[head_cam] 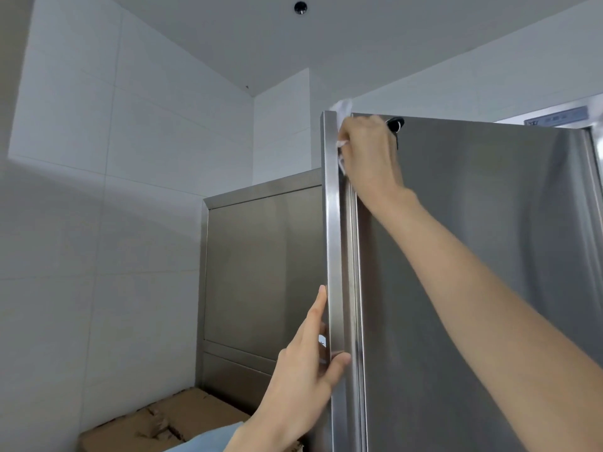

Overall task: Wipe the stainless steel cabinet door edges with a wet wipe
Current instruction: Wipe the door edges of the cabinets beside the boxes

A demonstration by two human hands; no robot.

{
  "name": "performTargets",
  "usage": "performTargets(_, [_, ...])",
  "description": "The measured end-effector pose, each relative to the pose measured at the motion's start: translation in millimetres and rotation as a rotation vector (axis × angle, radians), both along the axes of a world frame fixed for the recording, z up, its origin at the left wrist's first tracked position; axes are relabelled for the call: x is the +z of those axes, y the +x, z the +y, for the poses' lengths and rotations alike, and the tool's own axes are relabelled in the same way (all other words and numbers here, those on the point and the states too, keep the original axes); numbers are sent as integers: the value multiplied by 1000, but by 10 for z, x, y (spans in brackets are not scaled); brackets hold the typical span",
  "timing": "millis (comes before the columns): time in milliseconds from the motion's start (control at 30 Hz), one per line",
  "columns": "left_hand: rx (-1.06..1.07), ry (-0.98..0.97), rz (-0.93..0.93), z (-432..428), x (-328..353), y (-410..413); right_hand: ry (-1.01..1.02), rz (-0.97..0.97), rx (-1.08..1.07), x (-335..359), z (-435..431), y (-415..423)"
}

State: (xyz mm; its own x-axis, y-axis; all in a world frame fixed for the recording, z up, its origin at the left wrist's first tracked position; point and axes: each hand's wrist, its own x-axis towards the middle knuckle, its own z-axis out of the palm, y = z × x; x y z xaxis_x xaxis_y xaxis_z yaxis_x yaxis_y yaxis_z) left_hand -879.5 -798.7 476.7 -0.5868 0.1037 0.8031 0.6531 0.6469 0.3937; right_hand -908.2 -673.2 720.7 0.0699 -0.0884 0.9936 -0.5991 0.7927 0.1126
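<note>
I am holding my right hand high at the top left corner of the cabinet door, fingers curled tight around a bunched wet wipe. The wipe is pressing against the inner side of the door edge, the long upright steel strip running down the door's left side. A tuft of it is poking up above the door's top edge. I am bunching it like this, I judge, so that it fills the groove between the strip and the flat door face instead of skating over it.

My left hand is gripping the same door edge much lower down, thumb hooked over the front of the strip and the straighter fingers lying along its far side. That is steadying the open door so it is not swinging away while I am pressing above.

A black lock is sitting just beside my right hand near the top edge. Behind the door a lower cabinet is standing against the tiled wall, with cardboard lying at its foot.

With the wipe at the very top, most of the strip's length looks yet to be wiped.
</note>
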Motion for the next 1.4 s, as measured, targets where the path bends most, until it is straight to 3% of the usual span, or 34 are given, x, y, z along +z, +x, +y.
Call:
performTargets(133, [-22,7,10,-9,-4,-35,-32,-36,-7,39,-6,5])
performTargets(333, [-9,-16,3,-20,-7,-27,134,-42,135,-1267,177,58])
performTargets(400, [-11,-1,-18,-20,19,-38,175,-121,141,-1128,223,53])
performTargets(567, [-72,46,-37,-64,-13,-50,24,-123,141,-510,157,-10])
performTargets(867, [-252,101,-181,-150,252,25,272,-120,249,-2220,329,-36])
performTargets(1067, [-278,324,-135,67,1264,-162,165,-47,279,-2356,276,-79])
performTargets(1267, [-151,181,-22,167,1612,-305,15,49,243,-2203,292,22])
performTargets(1333, [-136,178,-8,163,1599,-328,-112,47,310,-2048,298,81])
performTargets(1400, [-135,187,-5,159,1600,-332,-116,-5,329,-1987,224,123])
